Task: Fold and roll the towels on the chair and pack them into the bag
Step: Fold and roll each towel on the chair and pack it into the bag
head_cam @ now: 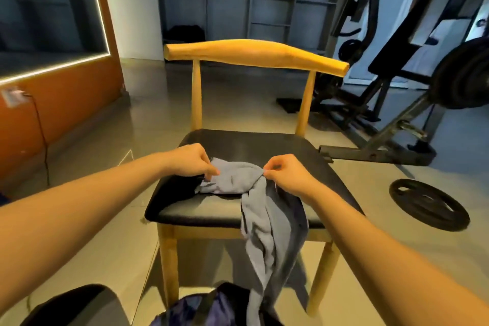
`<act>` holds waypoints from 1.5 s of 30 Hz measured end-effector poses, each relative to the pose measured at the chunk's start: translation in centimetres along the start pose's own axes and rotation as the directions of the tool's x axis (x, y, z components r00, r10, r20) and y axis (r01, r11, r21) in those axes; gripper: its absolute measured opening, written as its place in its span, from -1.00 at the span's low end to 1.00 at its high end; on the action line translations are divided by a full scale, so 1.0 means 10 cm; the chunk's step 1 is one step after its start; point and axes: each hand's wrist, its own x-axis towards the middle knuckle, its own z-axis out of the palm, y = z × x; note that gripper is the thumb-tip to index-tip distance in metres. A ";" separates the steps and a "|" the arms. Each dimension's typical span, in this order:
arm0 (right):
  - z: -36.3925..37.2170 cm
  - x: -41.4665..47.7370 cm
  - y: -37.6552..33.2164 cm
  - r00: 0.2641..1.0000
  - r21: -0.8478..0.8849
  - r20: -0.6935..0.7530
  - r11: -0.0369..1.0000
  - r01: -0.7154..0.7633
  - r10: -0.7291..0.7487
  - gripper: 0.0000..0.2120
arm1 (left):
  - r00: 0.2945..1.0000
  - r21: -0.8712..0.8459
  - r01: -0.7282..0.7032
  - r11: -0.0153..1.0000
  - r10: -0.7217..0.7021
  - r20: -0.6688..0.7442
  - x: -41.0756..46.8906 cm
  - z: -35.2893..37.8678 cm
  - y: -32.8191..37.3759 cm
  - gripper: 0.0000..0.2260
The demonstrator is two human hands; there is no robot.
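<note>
A grey towel [235, 177] lies bunched on the black seat of a wooden chair [254, 54]. Its long end hangs over the seat's front edge toward the floor. My left hand [190, 160] pinches the towel's left corner. My right hand [285, 173] pinches the top edge on the right, where the cloth gathers before it drops. A dark bag with a blue pattern [211, 307] sits on the floor below the chair's front, and the towel's hanging end reaches down to it.
A black weight plate [428, 204] lies on the tiled floor to the right. A weight bench frame with a loaded barbell [397, 124] stands behind it. An orange wall panel [53, 103] is at left, grey shelving at the back. A dark rounded object [79, 304] fills the bottom left.
</note>
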 end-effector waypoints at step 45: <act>-0.33 -0.09 -0.08 0.940 0.531 0.300 0.790 -0.306 0.162 -0.69 | 0.821 -0.598 -0.085 0.797 -0.284 -0.496 0.50 -0.64 0.23 -0.88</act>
